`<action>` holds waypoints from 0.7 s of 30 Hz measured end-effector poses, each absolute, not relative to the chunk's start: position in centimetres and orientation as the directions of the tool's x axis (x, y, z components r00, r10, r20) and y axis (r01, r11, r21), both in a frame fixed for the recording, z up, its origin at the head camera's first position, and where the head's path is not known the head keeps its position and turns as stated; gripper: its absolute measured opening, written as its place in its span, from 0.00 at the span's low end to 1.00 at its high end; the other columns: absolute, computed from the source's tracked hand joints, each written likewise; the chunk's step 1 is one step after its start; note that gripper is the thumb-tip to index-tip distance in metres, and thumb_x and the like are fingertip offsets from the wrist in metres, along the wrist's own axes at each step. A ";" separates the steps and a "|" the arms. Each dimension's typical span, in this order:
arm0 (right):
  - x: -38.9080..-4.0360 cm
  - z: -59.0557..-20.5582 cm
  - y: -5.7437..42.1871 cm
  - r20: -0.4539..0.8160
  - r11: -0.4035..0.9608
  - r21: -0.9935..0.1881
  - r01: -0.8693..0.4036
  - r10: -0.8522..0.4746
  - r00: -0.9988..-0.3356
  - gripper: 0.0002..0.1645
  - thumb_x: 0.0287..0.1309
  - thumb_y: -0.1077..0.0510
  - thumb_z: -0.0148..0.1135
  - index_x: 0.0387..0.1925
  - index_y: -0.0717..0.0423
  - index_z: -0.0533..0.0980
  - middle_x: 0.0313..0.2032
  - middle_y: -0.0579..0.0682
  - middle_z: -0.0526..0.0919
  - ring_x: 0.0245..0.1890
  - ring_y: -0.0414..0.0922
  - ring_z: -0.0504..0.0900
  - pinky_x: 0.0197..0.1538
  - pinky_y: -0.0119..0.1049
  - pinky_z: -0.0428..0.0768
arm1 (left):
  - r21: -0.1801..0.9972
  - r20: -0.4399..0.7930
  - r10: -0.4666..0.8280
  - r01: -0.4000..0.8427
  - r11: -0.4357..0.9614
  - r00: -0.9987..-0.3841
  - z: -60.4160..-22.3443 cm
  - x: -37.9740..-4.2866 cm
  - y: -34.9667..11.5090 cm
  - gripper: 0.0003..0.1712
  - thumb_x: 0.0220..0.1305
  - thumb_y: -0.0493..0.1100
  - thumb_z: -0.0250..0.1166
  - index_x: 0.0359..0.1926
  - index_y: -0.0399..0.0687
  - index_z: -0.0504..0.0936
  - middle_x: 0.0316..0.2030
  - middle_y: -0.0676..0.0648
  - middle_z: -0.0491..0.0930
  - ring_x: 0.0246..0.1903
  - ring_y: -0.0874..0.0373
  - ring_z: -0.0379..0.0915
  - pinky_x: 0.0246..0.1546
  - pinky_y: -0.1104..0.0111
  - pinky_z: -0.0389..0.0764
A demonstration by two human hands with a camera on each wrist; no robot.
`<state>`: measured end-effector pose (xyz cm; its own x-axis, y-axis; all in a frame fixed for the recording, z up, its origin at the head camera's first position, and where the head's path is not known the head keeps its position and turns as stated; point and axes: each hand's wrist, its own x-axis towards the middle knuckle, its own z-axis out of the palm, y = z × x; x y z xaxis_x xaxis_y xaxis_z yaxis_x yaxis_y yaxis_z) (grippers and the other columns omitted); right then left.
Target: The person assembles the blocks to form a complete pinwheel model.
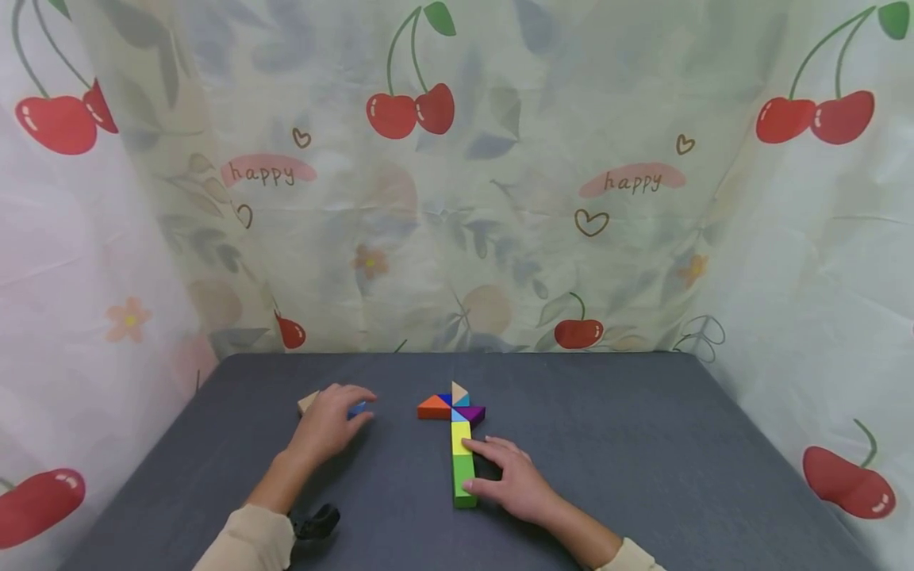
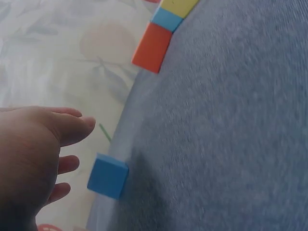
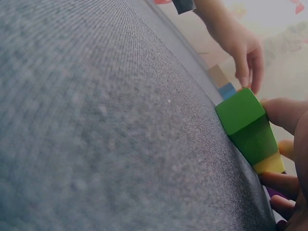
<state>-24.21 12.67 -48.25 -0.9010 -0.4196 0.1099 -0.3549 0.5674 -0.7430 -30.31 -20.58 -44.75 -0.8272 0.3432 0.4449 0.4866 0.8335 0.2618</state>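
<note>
My left hand [image 1: 324, 424] hovers at the table's left over a small blue block [image 2: 108, 175], its fingers apart and nothing visibly held. Beside that hand lies a tan wooden block [image 1: 307, 403], partly covered by it. My right hand [image 1: 517, 480] rests against a column of two blocks, index finger on the yellow block [image 1: 460, 431] and thumb on the green block [image 1: 464, 474]. Above the column, triangular blocks form a pinwheel: an orange block [image 1: 431, 410], a purple block [image 1: 472, 414], blue pieces and a tan triangle [image 1: 459, 392].
The dark grey table [image 1: 607, 420] is bordered at the back and sides by a cherry-printed curtain [image 1: 457, 238]. A black strap [image 1: 317, 523] sticks out from my left sleeve.
</note>
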 end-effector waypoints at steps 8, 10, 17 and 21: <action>-24.2 -48.2 12.6 0.111 0.566 -0.742 -0.360 -0.425 -0.898 0.37 0.55 0.36 0.66 0.66 0.41 0.72 0.63 0.51 0.72 0.67 0.56 0.61 0.61 0.67 0.56 | 0.250 0.405 0.353 0.474 0.844 -0.843 -45.4 -30.5 -21.6 0.15 0.58 0.40 0.72 0.48 0.48 0.86 0.49 0.47 0.82 0.50 0.45 0.75 0.52 0.49 0.71; -24.3 -48.2 12.7 0.109 0.567 -0.742 -0.358 -0.426 -0.898 0.37 0.56 0.36 0.66 0.66 0.41 0.72 0.63 0.51 0.72 0.67 0.56 0.61 0.61 0.67 0.56 | 0.240 0.403 0.361 0.478 0.845 -0.841 -45.6 -30.6 -21.8 0.16 0.57 0.39 0.72 0.48 0.48 0.86 0.49 0.46 0.81 0.50 0.44 0.75 0.54 0.47 0.70; -24.4 -48.4 12.7 0.124 0.559 -0.740 -0.374 -0.433 -0.893 0.38 0.56 0.36 0.66 0.66 0.43 0.72 0.63 0.50 0.73 0.67 0.56 0.62 0.62 0.66 0.54 | 0.202 0.383 0.398 0.496 0.844 -0.833 -45.9 -31.0 -22.4 0.17 0.55 0.39 0.73 0.48 0.49 0.86 0.48 0.45 0.82 0.50 0.44 0.76 0.55 0.45 0.68; -24.4 -48.4 12.7 0.118 0.564 -0.738 -0.370 -0.431 -0.894 0.37 0.56 0.36 0.66 0.66 0.42 0.72 0.63 0.51 0.72 0.67 0.57 0.62 0.61 0.67 0.55 | 0.190 0.354 0.404 0.487 0.852 -0.844 -45.8 -31.3 -22.5 0.17 0.55 0.39 0.74 0.48 0.50 0.87 0.44 0.49 0.85 0.44 0.49 0.78 0.50 0.49 0.72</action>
